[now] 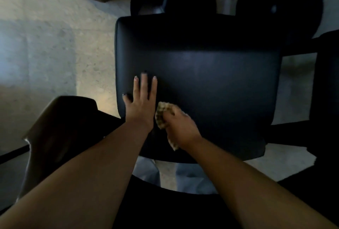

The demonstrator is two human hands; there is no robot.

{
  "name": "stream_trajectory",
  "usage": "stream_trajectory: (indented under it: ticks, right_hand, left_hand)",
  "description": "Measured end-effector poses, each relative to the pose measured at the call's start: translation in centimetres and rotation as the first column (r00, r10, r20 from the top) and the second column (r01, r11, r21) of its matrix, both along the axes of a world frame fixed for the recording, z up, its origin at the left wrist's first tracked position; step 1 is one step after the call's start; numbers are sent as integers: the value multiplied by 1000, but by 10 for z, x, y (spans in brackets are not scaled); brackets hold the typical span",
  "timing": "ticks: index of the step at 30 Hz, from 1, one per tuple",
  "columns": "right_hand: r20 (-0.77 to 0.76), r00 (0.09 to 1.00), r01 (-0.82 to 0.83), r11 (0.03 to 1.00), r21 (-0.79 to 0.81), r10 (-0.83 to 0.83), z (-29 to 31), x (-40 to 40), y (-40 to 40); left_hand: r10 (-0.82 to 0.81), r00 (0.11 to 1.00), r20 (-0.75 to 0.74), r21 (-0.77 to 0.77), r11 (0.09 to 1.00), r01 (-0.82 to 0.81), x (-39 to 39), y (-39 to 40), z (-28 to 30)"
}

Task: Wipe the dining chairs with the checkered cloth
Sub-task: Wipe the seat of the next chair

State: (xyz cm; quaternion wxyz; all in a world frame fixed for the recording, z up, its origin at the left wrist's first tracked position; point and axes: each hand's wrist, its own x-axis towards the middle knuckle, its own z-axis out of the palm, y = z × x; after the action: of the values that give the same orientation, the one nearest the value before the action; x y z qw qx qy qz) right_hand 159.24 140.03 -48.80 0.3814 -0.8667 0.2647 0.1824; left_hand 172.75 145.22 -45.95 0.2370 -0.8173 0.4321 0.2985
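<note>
Seat open across centre and right of frame. Left hand and cloth occupy lower-left corner. Dark chair crowds lower left.

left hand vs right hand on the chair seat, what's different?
The left hand lies flat with fingers straight on the black seat; the right hand is curled. The left hand holds nothing; the right hand grips the checkered cloth. The left hand reaches farther across the seat than the right hand. Both rest on the seat's near left part.
</note>
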Motion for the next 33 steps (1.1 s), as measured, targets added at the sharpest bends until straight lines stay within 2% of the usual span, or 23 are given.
stream_trajectory:
  ticks: [1, 3, 5, 7, 9, 10, 12, 13, 14, 15, 17, 19, 20, 21, 23, 25, 26, 27, 29, 30, 31, 33]
  right_hand:
    - [3, 1000, 21, 1000, 11, -21, 3, -6, -6]
    - [62, 967, 250, 965, -82, -246, 10, -13, -41]
    - [200, 817, 577, 775, -259, -541, 17, -22, -106]
    - [258, 635, 762, 537, -362, -728, 16, -31, -178]
    - [183, 462, 832, 353, -428, -868, 8, -32, -225]
    - [130, 387, 839, 290, -461, -913, 2, -28, -235]
    - [84, 303, 836, 222, -502, -949, -8, -8, -232]
    - [99, 301, 840, 215, -498, -948, -9, 6, -223]
    - [125, 336, 842, 238, -483, -934, -10, 24, -209]
    - [152, 409, 832, 299, -468, -900, -11, 41, -190]
    - [165, 627, 744, 522, -418, -761, -10, 74, -139]
    - [109, 851, 519, 788, -331, -514, -6, 95, -86]
    - [74, 931, 364, 888, -282, -358, -3, 100, -65]
    - [44, 978, 209, 948, -242, -205, -3, 99, -53]
    - [52, 999, 14, 983, -183, -5, -3, 90, -62]
    - [150, 987, 81, 979, -187, -53, -1, 77, -99]
    - [206, 964, 212, 950, -228, -166, 0, 68, -126]
    - [262, 908, 394, 880, -264, -328, 1, 58, -157]
    - [350, 682, 729, 635, -257, -642, 4, 33, -217]
    - [332, 583, 812, 524, -257, -742, 5, 27, -235]
    - [277, 538, 834, 455, -312, -796, 1, 26, -245]
    - [175, 513, 809, 406, -426, -840, -11, 41, -240]
  left_hand:
    - [72, 997, 28, 7, 997, -72, 2, 1, 2]
    - [252, 967, 37, 29, 967, -253, 8, -2, 4]
    - [366, 929, -51, 73, 929, -362, 14, -11, 1]
    - [368, 926, -88, 81, 929, -362, 17, -16, -3]
    - [357, 930, -86, 53, 934, -354, 16, -16, -6]
    - [357, 930, -82, 41, 934, -355, 15, -14, -7]
    - [341, 938, -68, 42, 940, -338, 15, -13, -7]
    - [333, 941, -66, 47, 943, -330, 15, -12, -7]
    - [332, 941, -67, 44, 943, -329, 15, -13, -7]
    - [334, 940, -66, 36, 942, -333, 15, -13, -7]
    - [338, 939, -66, 27, 941, -337, 15, -13, -7]
    - [329, 942, -64, 33, 944, -328, 15, -13, -7]
    - [324, 944, -64, 38, 946, -322, 16, -13, -6]
    - [318, 946, -65, 43, 948, -315, 16, -13, -6]
    - [297, 953, -60, 45, 955, -294, 17, -13, -6]
    - [309, 948, -71, 28, 951, -308, 16, -11, -6]
    - [336, 938, -82, 9, 942, -336, 15, -11, -7]
    - [361, 928, -93, -12, 932, -363, 15, -9, -7]
    - [374, 922, -102, -34, 925, -379, 15, -8, -8]
    - [367, 925, -97, -33, 928, -371, 15, -8, -8]
    - [362, 928, -92, -30, 930, -366, 15, -9, -8]
    - [368, 925, -93, -26, 928, -371, 15, -10, -8]
